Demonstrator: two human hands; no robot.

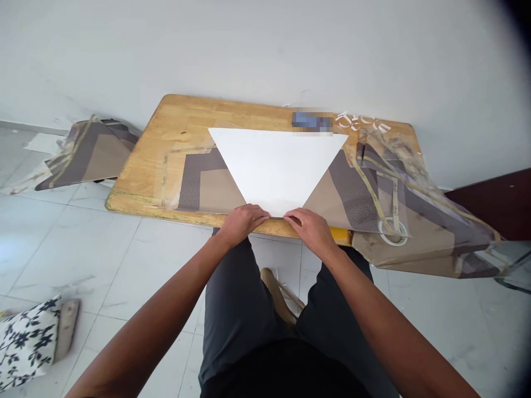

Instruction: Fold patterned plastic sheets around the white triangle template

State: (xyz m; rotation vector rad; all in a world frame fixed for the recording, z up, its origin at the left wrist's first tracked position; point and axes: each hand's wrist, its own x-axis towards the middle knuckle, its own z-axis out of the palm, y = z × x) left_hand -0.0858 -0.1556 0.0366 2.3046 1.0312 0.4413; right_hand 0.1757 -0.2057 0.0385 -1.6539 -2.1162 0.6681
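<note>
A large white sheet of paper (277, 166) lies on the table, wide at the back and narrowing toward me. My left hand (244, 222) pinches the left end of its short near edge, fingers closed. At the right end of that edge, my right hand (312, 226) grips the paper with thumb and fingertips. Only a small gap separates the two hands. Under the paper spreads a brown patterned sheet with clear plastic edging (218, 185), which reaches past the paper on both sides.
The wooden table (186, 116) stands against a white wall. White paper scraps (365, 121) and a blurred blue item (312, 120) lie at its back. A white ring (392, 232) rests on the sheet hanging over the right end. A floral cushion (29, 340) is at lower left.
</note>
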